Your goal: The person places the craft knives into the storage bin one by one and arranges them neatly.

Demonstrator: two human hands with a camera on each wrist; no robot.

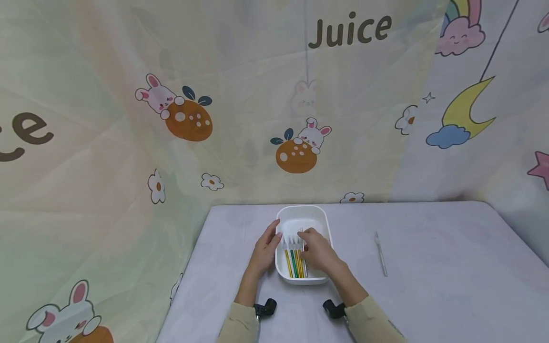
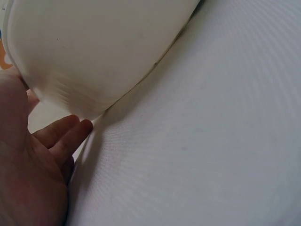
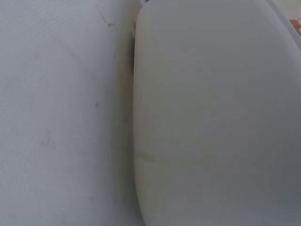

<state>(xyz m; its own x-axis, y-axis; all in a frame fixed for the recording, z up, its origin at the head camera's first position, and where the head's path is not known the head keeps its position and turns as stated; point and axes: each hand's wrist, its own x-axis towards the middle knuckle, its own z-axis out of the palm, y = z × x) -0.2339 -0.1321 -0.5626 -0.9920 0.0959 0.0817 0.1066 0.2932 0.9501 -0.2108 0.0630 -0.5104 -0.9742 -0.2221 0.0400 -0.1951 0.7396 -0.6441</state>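
A white rectangular tray (image 1: 303, 211) holds several small forks (image 1: 293, 252) side by side, with pale heads and yellow or green handles. My left hand (image 1: 263, 250) grips the tray's left rim, thumb over the edge. In the left wrist view the fingers (image 2: 70, 139) of that hand reach along the tray's outer wall (image 2: 103, 52). Inside the tray, at the right end of the row, my right hand (image 1: 319, 250) pinches a slim piece of cutlery with a silver handle (image 1: 305, 270); its head is mostly covered by the fingers.
To the right on the white-covered table (image 1: 446, 267) lies another slim silver-handled piece of cutlery (image 1: 381, 255). A printed cloth backdrop (image 1: 249, 157) hangs behind the table and along its left side. The tray's outer side (image 3: 211, 117) fills much of the right wrist view.
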